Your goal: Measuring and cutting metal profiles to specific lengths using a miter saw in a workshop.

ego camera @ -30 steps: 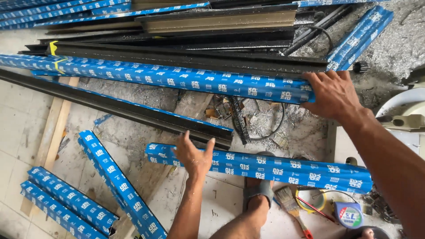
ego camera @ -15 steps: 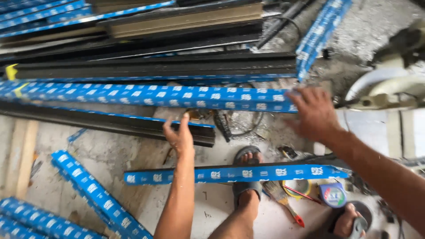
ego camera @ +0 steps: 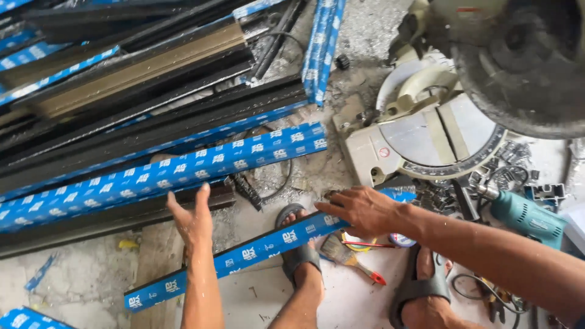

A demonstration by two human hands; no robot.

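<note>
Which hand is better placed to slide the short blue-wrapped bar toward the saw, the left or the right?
Probably the right. The right hand already rests on the end of the short blue-wrapped bar nearest the miter saw. The left hand is open, fingers up, near the bar's middle and does not clearly touch it.

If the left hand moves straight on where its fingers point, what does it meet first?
Probably the dark bar just above the left hand, then the long blue-wrapped bar; depth is unclear.
</note>
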